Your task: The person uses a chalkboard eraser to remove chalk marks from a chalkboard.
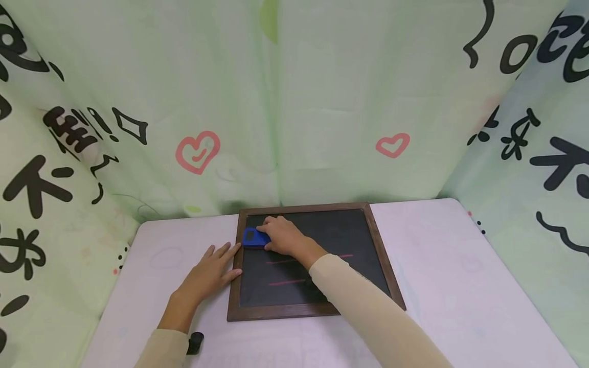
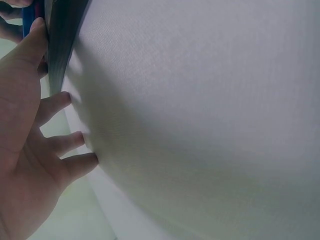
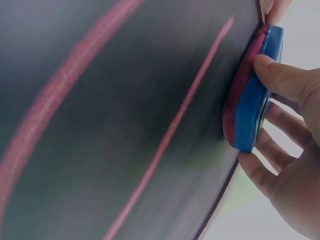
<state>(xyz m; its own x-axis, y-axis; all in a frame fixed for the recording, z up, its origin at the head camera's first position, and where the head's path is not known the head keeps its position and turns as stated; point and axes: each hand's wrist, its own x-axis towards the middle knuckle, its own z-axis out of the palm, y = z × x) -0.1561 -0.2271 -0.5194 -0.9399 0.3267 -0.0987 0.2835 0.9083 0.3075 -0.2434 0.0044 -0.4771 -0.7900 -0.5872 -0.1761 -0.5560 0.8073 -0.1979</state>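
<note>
A small blackboard in a brown wooden frame lies on the table. My right hand grips a blue eraser against the board's upper left part. In the right wrist view the thumb and fingers pinch the sides of this eraser, whose pink-red pad faces the board. Two pink chalk lines run across the black surface, partly hidden by the right arm in the head view. With fingers spread, my left hand rests beside the left edge, its thumb and a fingertip touching the frame.
A white cloth covers the table. Near my left sleeve lies a black object, partly hidden by the arm. Pale green curtains with black characters and pink hearts hang behind and on both sides.
</note>
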